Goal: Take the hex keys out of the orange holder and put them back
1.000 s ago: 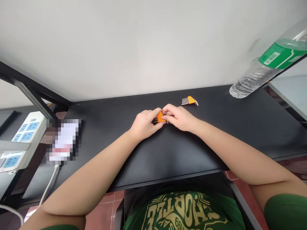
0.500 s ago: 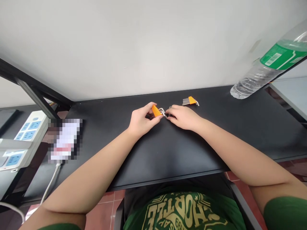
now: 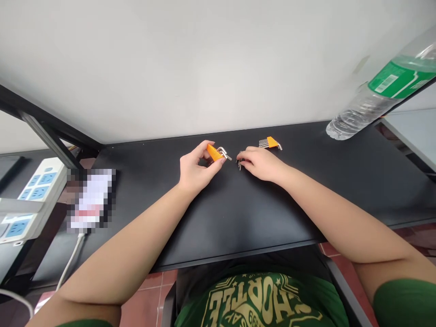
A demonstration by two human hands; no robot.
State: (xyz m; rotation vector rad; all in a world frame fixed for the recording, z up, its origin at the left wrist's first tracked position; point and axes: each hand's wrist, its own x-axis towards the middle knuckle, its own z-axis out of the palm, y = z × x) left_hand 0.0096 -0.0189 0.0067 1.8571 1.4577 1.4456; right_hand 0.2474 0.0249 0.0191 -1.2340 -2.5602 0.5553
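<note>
An orange hex key holder (image 3: 213, 152) with bent silver keys sticking out of its right side is pinched between the thumb and fingers of my left hand (image 3: 196, 169). My right hand (image 3: 260, 162) is a short gap to the right, with its fingers closed around several small hex keys (image 3: 240, 165) whose ends poke out below the fingertips. Behind my right hand lies a second orange hex key holder (image 3: 272, 142), its row of keys pointing left and a bent key end to the right.
A black table (image 3: 221, 218) stands against a white wall. At the right back is a large water bottle (image 3: 361, 104) with a green label. To the left are a blurred-out phone (image 3: 91, 200) on a white cable (image 3: 70, 263) and a white power strip (image 3: 37, 195).
My left hand has moved left and slightly up with the orange holder, away from my right hand. The loose keys in my right fingers now show more clearly.
</note>
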